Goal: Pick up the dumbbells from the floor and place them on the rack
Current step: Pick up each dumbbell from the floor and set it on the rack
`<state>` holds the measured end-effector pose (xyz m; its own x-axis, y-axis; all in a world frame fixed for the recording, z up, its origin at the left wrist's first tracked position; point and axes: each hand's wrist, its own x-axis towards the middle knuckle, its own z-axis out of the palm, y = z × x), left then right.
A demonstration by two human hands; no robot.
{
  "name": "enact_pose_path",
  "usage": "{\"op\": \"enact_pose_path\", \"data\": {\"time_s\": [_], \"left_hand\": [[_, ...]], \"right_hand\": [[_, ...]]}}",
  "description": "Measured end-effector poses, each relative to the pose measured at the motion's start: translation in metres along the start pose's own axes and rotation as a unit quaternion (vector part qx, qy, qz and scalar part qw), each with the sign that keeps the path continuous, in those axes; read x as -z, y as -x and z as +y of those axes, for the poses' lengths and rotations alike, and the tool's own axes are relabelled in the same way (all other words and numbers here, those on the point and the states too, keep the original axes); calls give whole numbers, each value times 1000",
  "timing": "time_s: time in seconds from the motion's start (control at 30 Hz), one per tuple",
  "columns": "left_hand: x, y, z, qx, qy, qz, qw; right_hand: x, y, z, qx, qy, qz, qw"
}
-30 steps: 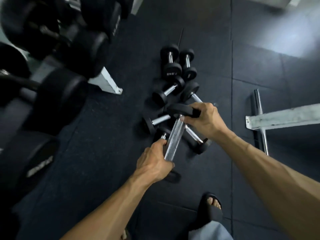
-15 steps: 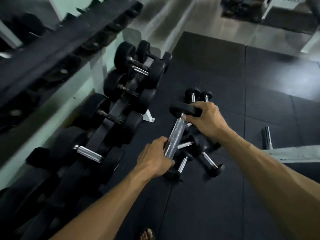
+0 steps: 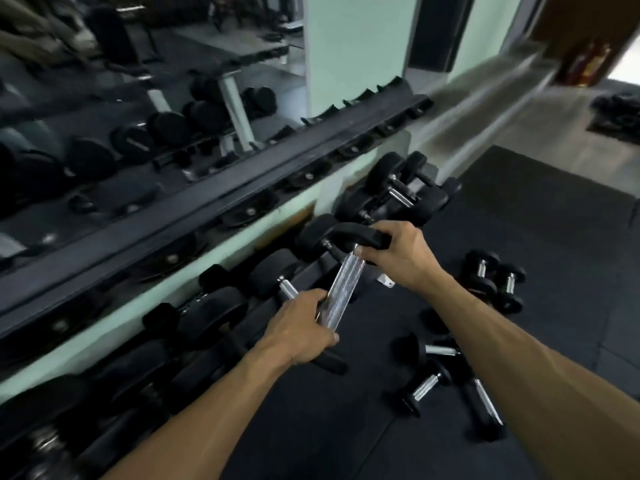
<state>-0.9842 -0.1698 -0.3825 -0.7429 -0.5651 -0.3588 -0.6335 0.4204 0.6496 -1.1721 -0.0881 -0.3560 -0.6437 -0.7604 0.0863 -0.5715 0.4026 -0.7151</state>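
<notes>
I carry one dumbbell (image 3: 341, 292) with a knurled chrome handle and black ends, held in the air in front of the rack. My left hand (image 3: 301, 327) grips the near end of its handle. My right hand (image 3: 398, 252) grips its far black head. The rack's black upper shelf (image 3: 214, 206) with empty saddles runs diagonally across the upper left. Several small dumbbells (image 3: 446, 372) still lie on the black floor mat at the lower right, and two more dumbbells (image 3: 495, 282) lie beyond my right forearm.
The rack's lower tier (image 3: 207, 313) holds several large black dumbbells, right under my hands. A mirror (image 3: 138, 98) behind the rack reflects more weights. Grey floor (image 3: 554, 126) lies beyond the mat, with dark plates (image 3: 616, 109) at the far right.
The dumbbell has risen from the floor pile and swung left toward the rack, still held by both hands. My view has turned from the floor to the rack.
</notes>
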Motion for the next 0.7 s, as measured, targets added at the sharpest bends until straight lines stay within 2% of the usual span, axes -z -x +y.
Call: {"op": "enact_pose_path", "data": {"time_s": [0.3,0.7], "left_hand": [[143,57,-96,56,40,121,990],[286,136,-306,165,109,185,963]], "right_hand": [[-97,-48,-181,124,0,-76,989],[-333,-62,-378,190,-35,-200,961]]}}
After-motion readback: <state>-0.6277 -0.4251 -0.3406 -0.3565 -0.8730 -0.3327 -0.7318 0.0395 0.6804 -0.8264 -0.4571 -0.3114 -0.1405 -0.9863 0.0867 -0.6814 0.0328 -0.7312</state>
